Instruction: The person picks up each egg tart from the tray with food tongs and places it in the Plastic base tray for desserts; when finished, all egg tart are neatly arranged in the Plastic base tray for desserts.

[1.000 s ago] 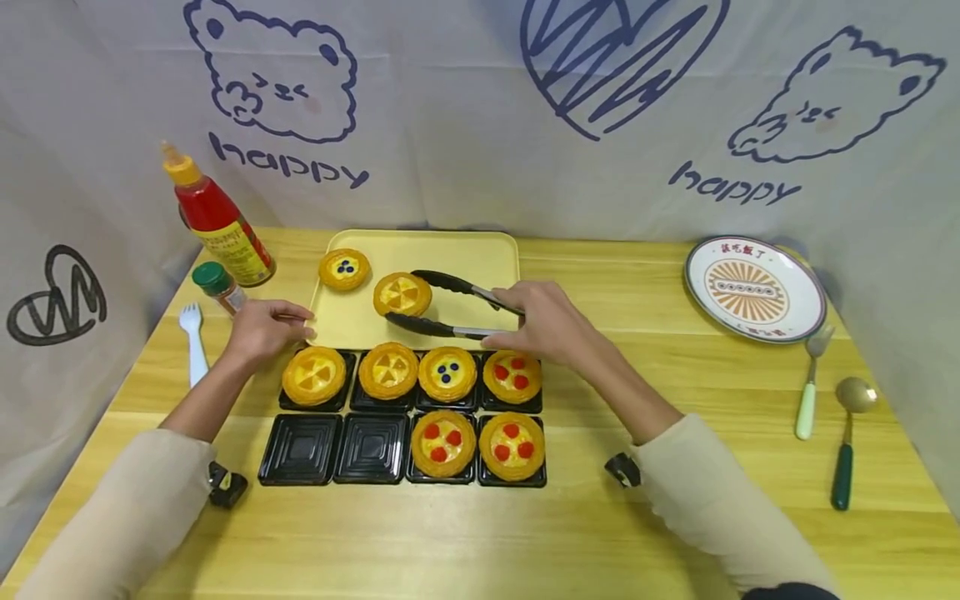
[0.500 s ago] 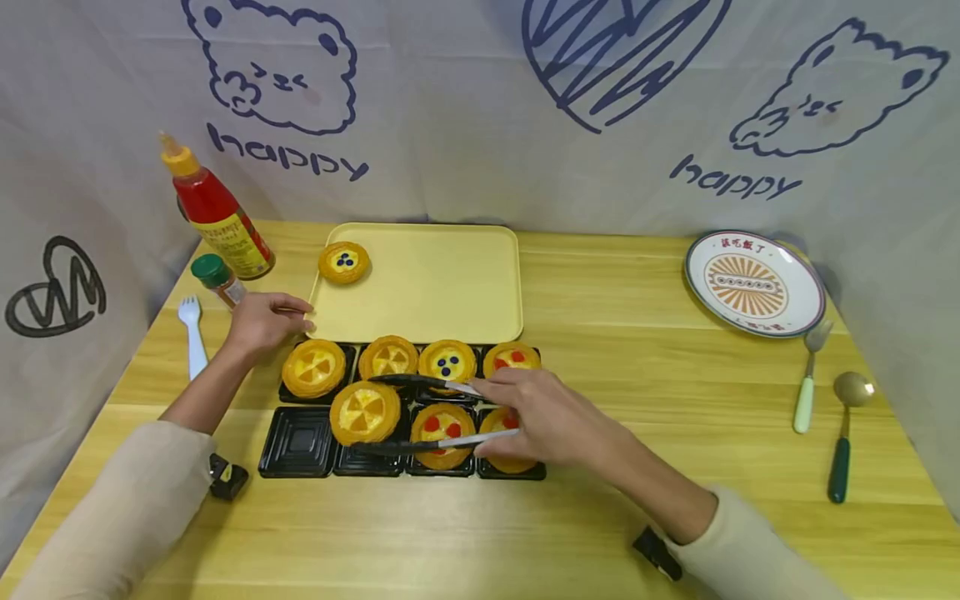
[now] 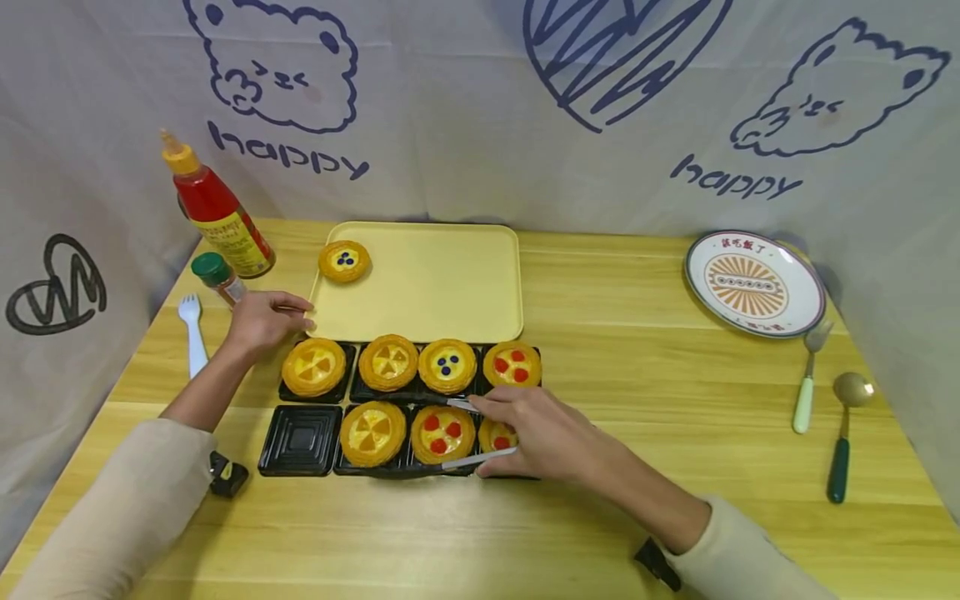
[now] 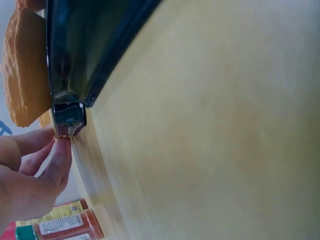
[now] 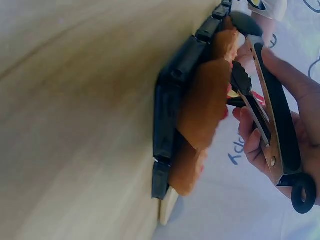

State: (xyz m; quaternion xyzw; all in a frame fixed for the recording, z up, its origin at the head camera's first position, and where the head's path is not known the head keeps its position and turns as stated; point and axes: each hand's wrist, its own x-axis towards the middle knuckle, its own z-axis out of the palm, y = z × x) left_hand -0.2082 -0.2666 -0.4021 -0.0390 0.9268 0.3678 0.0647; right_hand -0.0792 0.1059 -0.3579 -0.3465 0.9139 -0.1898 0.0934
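Bear-print cloth all round the back, a pale wooden table [image 3: 600, 533] in front, and here we go: the orange-wedge tart [image 3: 372, 433] that was up on the yellow tray [image 3: 450, 292] a second ago is now down in the black cup tray [image 3: 300, 442], second cup from the left in the near row. Half a second back it hung just above that cup; now it sits flat in it. The right hand [image 3: 543, 433] grips the tongs [image 3: 442, 462] near their hinge, fingers curled round both arms, and the tips lie either side of the tart. Whether they squeeze it or merely flank it, I can't tell from here. The right wrist view shows the black tips close against the pastry edge, no clearer than that.

The left hand [image 3: 262, 321] hasn't budged: fingers loosely bent, fingertips [image 4: 60, 150] touching the corner of the black tray beside the yellow one, holding nothing that I can see.

So count them up: seven cups filled, one bare at the near left. On the yellow tray only the blueberry tart [image 3: 343, 261] remains, at its far left corner. To my eye that's the last one to go.
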